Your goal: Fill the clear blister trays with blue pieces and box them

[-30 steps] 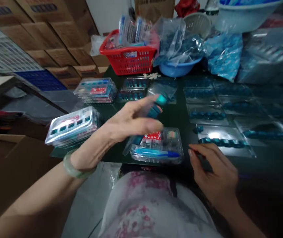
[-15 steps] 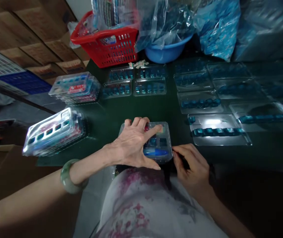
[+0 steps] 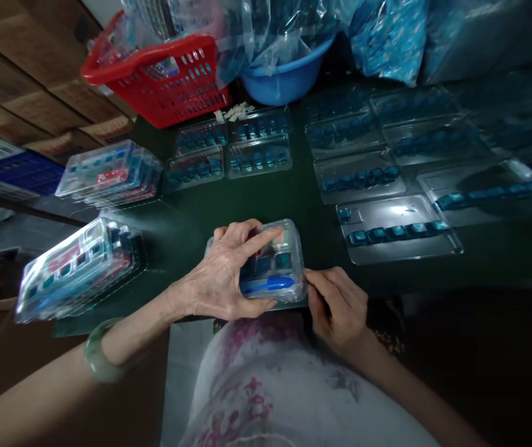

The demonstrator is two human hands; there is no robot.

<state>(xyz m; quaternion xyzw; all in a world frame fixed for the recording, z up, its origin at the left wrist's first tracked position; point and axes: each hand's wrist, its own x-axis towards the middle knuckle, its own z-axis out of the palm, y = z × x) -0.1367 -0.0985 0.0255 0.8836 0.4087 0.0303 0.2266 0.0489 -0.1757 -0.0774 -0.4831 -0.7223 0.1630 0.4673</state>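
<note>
The left hand point(image 3: 216, 273) closes around a clear plastic blister tray point(image 3: 272, 261) near the front edge of the dark green table point(image 3: 266, 205); the right hand point(image 3: 338, 304) pinches narrowly at the tray's right side.

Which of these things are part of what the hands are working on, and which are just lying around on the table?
Being handled:
- left hand, gripping a clear plastic tray
- right hand, at the tray's edge

Lying about:
- stacked clear packs
- teal-filled blister trays
- red basket
- blue bowl
</note>
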